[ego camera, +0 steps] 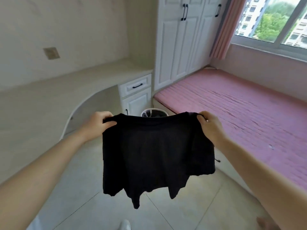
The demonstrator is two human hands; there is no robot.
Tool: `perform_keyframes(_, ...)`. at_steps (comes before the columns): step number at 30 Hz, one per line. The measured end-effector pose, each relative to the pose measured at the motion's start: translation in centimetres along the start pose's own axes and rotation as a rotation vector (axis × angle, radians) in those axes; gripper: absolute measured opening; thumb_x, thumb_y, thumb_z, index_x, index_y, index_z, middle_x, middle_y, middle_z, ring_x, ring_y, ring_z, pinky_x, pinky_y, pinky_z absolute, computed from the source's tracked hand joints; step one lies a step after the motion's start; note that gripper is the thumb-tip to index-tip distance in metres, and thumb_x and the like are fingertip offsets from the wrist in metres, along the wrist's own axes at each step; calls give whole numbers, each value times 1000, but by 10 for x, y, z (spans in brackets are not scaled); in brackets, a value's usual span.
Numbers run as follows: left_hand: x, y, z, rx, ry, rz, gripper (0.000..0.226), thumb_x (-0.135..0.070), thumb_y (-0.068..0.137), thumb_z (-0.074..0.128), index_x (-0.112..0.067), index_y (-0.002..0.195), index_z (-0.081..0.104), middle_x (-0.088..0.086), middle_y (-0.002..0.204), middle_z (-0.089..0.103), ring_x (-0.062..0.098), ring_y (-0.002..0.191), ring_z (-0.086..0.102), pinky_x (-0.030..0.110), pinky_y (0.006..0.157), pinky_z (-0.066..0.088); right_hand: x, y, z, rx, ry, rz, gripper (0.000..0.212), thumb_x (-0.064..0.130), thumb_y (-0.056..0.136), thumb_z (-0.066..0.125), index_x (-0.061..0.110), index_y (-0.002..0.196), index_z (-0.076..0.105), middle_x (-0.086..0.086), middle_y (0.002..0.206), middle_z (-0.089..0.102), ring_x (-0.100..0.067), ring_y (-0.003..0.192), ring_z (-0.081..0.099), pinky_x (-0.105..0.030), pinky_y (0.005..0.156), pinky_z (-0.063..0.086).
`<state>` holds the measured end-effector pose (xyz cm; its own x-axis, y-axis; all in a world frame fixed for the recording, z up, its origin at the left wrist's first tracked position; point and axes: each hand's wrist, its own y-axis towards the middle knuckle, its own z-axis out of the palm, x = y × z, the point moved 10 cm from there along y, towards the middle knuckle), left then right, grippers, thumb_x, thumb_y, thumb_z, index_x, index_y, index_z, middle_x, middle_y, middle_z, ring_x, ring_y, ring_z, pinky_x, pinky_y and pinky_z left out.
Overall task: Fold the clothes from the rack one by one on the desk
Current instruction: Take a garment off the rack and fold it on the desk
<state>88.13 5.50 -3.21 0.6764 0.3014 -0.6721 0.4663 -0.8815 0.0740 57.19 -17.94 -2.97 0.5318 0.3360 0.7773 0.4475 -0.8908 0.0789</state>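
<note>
Far left, the pale curved desk (49, 97) runs along the wall, its drawer unit (135, 95) at the right end; nearer, the left hand (99, 125) grips one top corner of a black garment (152, 155), fingers curled round the bunched cloth. The garment hangs in the air between both hands — stretched wide along its top edge, lower hems dangling above the tiled floor (191, 211), a bin (154, 113) just behind it. The right hand (210, 126) pinches the other top corner — and further right lies a pink mattress (240, 110) under the window (274, 22).
</note>
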Motion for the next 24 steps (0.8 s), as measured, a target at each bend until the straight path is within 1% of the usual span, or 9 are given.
perform_keyframes(3,42,-23,-46,-157,-52,-119,13,-18,96,58,-13,85,63,8,76,65,24,69,59,31,67,43,37,24,56,90,31,-38,19,16,99,44,18,92,62,-2,88,62,-26,91,58,-36,81,46)
perform_keyframes(5,76,-45,-85,-295,-47,-176,15,-20,98,54,-16,84,57,7,75,61,22,67,56,33,67,41,70,41,105,172,14,-78,22,17,97,43,16,89,63,-6,88,65,-31,91,61,-43,85,50)
perform_keyframes(6,85,-51,-96,-336,-39,-178,16,-21,98,53,-17,83,54,7,75,59,21,66,53,34,67,41,77,47,119,191,10,-78,23,19,97,42,17,87,63,-7,86,65,-32,89,61,-43,81,50)
perform_keyframes(8,106,-67,-122,-418,21,-220,17,-21,99,50,-16,83,48,11,72,56,25,63,51,39,64,41,106,56,154,226,-14,-116,24,22,98,40,19,86,61,-4,83,62,-30,83,59,-36,70,47)
perform_keyframes(11,133,-85,-164,-523,158,-253,17,-20,99,47,-11,85,43,10,63,53,26,57,52,41,56,40,156,70,209,250,-29,-193,25,23,100,36,20,98,60,-1,90,63,-25,85,58,-35,73,47)
perform_keyframes(13,150,-92,-187,-568,199,-273,15,-20,99,46,-10,88,43,11,64,55,27,58,54,43,57,42,187,78,239,262,-27,-238,24,22,102,33,17,100,57,-3,86,60,-23,78,54,-31,62,40)
perform_keyframes(17,189,-99,-224,-603,294,-330,15,-23,100,45,-14,89,42,11,61,55,28,56,55,44,55,44,232,94,300,313,-45,-270,23,21,103,30,16,98,52,-4,74,51,-18,59,44,-29,50,32)
perform_keyframes(21,216,-101,-245,-619,333,-374,16,-28,100,44,-17,88,41,8,56,51,26,50,52,43,51,43,260,112,353,368,-27,-292,23,24,103,27,14,94,46,-6,73,47,-20,62,40,-32,54,30)
perform_keyframes(24,243,-105,-260,-688,194,-436,17,-28,100,46,-16,87,44,7,62,52,26,58,53,42,57,43,284,120,388,409,32,-324,25,26,103,25,13,92,43,-6,74,44,-20,63,38,-33,57,31)
